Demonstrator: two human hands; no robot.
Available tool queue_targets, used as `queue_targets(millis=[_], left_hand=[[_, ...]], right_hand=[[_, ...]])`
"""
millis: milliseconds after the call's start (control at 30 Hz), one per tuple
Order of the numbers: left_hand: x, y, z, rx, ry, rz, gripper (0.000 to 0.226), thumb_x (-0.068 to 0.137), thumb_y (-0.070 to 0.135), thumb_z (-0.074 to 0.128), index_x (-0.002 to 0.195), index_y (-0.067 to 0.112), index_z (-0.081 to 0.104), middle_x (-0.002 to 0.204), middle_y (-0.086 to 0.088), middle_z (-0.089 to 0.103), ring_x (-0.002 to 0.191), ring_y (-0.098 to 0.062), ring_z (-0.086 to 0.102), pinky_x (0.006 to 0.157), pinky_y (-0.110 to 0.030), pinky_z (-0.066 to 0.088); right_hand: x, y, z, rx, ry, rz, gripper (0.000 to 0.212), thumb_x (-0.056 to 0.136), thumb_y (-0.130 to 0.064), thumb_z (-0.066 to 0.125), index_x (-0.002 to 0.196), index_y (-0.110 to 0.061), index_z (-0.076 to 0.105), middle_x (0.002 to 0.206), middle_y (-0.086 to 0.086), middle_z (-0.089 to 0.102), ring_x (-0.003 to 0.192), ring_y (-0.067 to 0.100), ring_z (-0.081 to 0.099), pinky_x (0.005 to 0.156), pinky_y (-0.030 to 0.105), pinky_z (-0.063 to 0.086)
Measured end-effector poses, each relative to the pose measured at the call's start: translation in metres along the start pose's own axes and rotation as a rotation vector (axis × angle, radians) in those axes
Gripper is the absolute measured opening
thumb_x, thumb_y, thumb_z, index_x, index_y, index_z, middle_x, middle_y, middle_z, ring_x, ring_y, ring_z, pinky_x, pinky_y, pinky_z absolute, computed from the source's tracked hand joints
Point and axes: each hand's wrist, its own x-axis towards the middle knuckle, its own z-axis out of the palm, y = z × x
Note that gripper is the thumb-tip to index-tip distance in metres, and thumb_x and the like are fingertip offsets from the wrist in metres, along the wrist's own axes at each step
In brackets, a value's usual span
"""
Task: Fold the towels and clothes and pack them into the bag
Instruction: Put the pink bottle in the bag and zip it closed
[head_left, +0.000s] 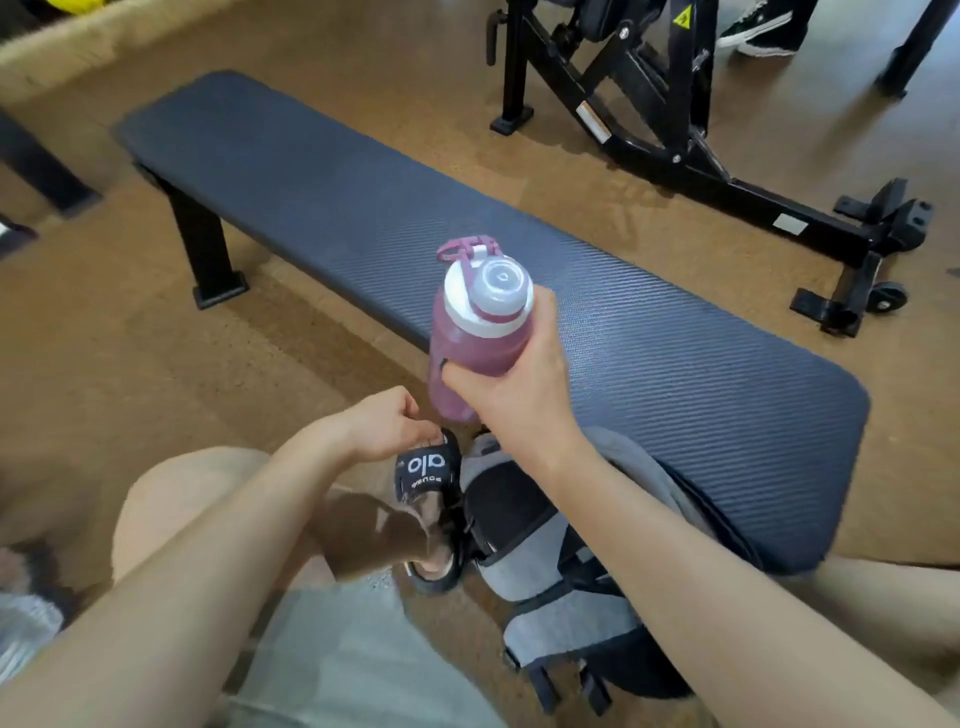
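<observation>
Gym: padded bench (467, 249), exercise machine (675, 104)

One head-worn view — looking steeply down, close over the bench (467, 218) and floor.

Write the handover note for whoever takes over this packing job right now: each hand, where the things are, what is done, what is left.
Right hand: grips the pink water bottle above the near edge of the bench.
Left hand: pinches the top of the black bag at the person's feet.
A grey and black bag stands beside it, against the bench.
Done: no loose towels or clothes are in view; whether they are already packed cannot be told.
Left: the bottle is not yet put away, and the bags probably need closing.
</observation>
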Motion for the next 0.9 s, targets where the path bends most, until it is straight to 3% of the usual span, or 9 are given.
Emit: queue_targets(millis=[200, 333, 533, 700, 767, 800, 833, 867, 900], left_hand=[[0.021, -0.015, 0.1, -0.399, -0.118, 0.104, 0.047, 0.094, 0.041, 0.061, 0.138, 0.028, 0.056, 0.137, 0.006, 0.059, 0.134, -0.016, 0.051, 0.112, -0.032, 0.039], [0.025, -0.013, 0.131, -0.435, -0.194, 0.11, 0.03, 0.106, 0.047, 0.039, 0.125, 0.047, 0.062, 0.144, 0.008, 0.055, 0.138, -0.013, 0.046, 0.116, -0.034, 0.033], [0.003, 0.011, 0.15, -0.428, -0.28, 0.247, 0.043, 0.107, 0.021, 0.038, 0.144, 0.005, 0.052, 0.15, -0.008, 0.049, 0.14, -0.015, 0.041, 0.099, -0.006, 0.025], [0.0, 0.012, 0.157, -0.514, -0.382, 0.217, 0.065, 0.08, 0.025, 0.042, 0.138, 0.001, 0.056, 0.142, -0.015, 0.056, 0.131, -0.02, 0.049, 0.115, -0.029, 0.035], [0.0, 0.008, 0.151, -0.539, -0.441, 0.139, 0.046, 0.087, 0.012, 0.05, 0.13, 0.003, 0.066, 0.124, -0.01, 0.07, 0.118, -0.025, 0.062, 0.074, -0.014, 0.046], [-0.003, 0.009, 0.145, -0.608, -0.468, 0.072, 0.037, 0.092, 0.002, 0.046, 0.123, -0.009, 0.062, 0.066, 0.008, 0.059, 0.061, -0.008, 0.055, 0.051, -0.015, 0.032], [-0.003, 0.006, 0.141, -0.706, -0.489, 0.016, 0.029, 0.094, -0.006, 0.041, 0.118, -0.013, 0.056, 0.129, -0.024, 0.007, 0.121, -0.04, -0.002, 0.057, -0.042, -0.009], [-0.001, 0.0, 0.138, -0.797, -0.498, -0.051, 0.028, 0.093, -0.009, 0.041, 0.117, -0.013, 0.055, 0.119, -0.026, 0.06, 0.12, -0.036, 0.052, 0.057, -0.009, 0.034], [0.005, -0.007, 0.137, -0.89, -0.51, -0.12, 0.03, 0.092, -0.008, 0.045, 0.113, -0.013, 0.066, 0.118, -0.021, 0.068, 0.119, -0.028, 0.061, 0.101, -0.02, 0.049]], right_hand=[[-0.021, 0.031, -0.009, -0.046, -0.018, 0.008, 0.077, 0.059, -0.028, 0.084, 0.126, -0.039, 0.046, 0.111, -0.026, 0.064, 0.106, 0.002, 0.064, 0.091, 0.035, 0.055], [-0.036, 0.049, -0.027, -0.134, 0.001, 0.003, 0.077, 0.062, -0.022, 0.088, 0.121, -0.047, 0.045, 0.107, -0.032, 0.064, 0.102, -0.003, 0.064, 0.086, 0.025, 0.052], [-0.062, 0.075, -0.036, -0.145, 0.102, 0.046, 0.081, 0.066, -0.009, 0.089, 0.132, -0.029, 0.047, 0.112, -0.026, 0.064, 0.106, 0.0, 0.064, 0.089, 0.024, 0.053], [-0.07, 0.094, -0.036, -0.098, 0.14, 0.124, 0.081, 0.064, -0.001, 0.087, 0.131, -0.024, 0.047, 0.116, -0.013, 0.067, 0.109, 0.011, 0.067, 0.096, 0.045, 0.056], [-0.07, 0.099, -0.04, -0.058, 0.194, 0.156, 0.08, 0.063, -0.011, 0.09, 0.131, -0.022, 0.05, 0.12, -0.002, 0.068, 0.111, 0.015, 0.068, 0.098, 0.049, 0.056], [-0.071, 0.099, -0.041, -0.048, 0.208, 0.164, 0.079, 0.062, -0.015, 0.091, 0.131, -0.022, 0.052, 0.121, -0.001, 0.068, 0.111, 0.015, 0.068, 0.099, 0.047, 0.056], [-0.073, 0.099, -0.042, -0.051, 0.219, 0.165, 0.08, 0.062, -0.016, 0.092, 0.131, -0.021, 0.052, 0.122, -0.001, 0.067, 0.112, 0.013, 0.067, 0.099, 0.042, 0.055], [-0.076, 0.098, -0.043, -0.069, 0.228, 0.161, 0.08, 0.063, -0.013, 0.092, 0.131, -0.022, 0.052, 0.122, -0.004, 0.066, 0.112, 0.009, 0.066, 0.099, 0.034, 0.054], [-0.08, 0.097, -0.044, -0.092, 0.237, 0.148, 0.08, 0.064, -0.008, 0.093, 0.131, -0.023, 0.051, 0.12, -0.01, 0.065, 0.111, 0.003, 0.064, 0.096, 0.024, 0.052]])
